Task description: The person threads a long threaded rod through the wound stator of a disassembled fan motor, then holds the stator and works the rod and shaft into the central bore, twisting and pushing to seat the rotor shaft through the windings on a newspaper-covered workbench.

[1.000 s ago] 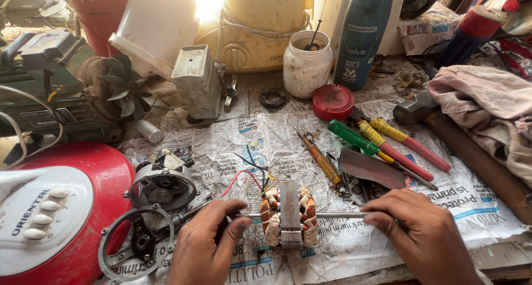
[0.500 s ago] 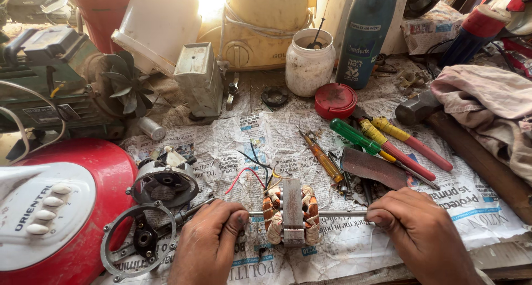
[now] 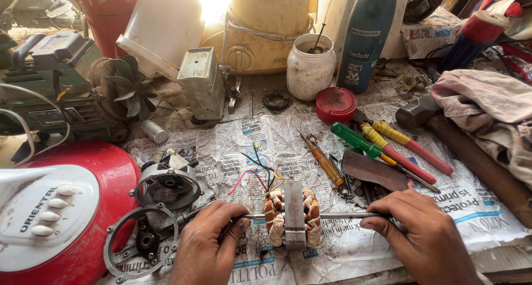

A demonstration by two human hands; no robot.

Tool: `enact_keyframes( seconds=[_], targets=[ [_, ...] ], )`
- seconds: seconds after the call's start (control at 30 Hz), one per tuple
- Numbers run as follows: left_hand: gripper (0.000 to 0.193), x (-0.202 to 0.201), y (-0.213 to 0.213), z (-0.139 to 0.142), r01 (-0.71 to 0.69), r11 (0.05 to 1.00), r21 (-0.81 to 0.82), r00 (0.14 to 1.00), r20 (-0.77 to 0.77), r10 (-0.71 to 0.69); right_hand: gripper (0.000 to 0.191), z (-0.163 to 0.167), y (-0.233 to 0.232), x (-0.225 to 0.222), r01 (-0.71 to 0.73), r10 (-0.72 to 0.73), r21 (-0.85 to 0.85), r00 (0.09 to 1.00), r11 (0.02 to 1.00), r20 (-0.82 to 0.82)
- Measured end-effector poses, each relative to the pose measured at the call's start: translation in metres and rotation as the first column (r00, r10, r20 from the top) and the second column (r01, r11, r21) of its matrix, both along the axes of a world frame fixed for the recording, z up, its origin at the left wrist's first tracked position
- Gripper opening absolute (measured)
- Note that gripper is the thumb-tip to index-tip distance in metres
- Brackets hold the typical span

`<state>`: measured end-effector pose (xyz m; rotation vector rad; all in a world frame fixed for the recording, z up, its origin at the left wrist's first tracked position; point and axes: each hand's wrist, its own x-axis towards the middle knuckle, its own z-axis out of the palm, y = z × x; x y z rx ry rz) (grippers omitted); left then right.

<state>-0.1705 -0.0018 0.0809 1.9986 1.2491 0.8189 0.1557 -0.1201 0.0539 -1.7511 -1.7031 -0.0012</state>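
Note:
A small motor stator with copper windings and a steel core lies on the newspaper, with thin coloured wires trailing up from it. A thin metal rod passes through its middle. My left hand pinches the rod's left end. My right hand grips the rod's right end. Both hands rest low at the near edge of the bench.
A motor housing and ring bracket lie left of the stator, beside a red and white appliance base. Screwdrivers, a flat blade, a red lid, a hammer, a white jar, a blue bottle and cloth crowd behind and right.
Almost nothing moved. Both hands keep their hold on the rod and have shifted very slightly; the view dipped a little.

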Motion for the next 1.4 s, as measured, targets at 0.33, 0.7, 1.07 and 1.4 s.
enact_keyframes(
  seconds=[0.33,0.7,1.07,1.4],
  targets=[
    [0.022,0.0,-0.004,0.013,-0.015,1.0,-0.021,0.998,0.057,0.016,0.033,0.011,-0.004,-0.004,-0.032,0.034,0.013,0.983,0.999,-0.182],
    [0.012,-0.003,-0.001,0.0,0.037,0.994,0.105,0.997,0.06,-0.043,0.021,0.005,-0.003,-0.004,-0.031,0.032,0.007,0.98,0.999,-0.196],
    [0.019,-0.004,0.001,-0.004,0.104,0.992,0.075,0.992,0.066,-0.108,0.023,0.008,0.003,0.0,0.058,-0.082,-0.148,0.984,0.987,-0.16],
    [0.014,-0.006,-0.002,0.0,0.092,0.979,0.18,0.994,0.041,-0.101,0.026,0.005,-0.003,0.0,0.007,-0.021,-0.067,0.977,0.998,-0.21]
  ],
)
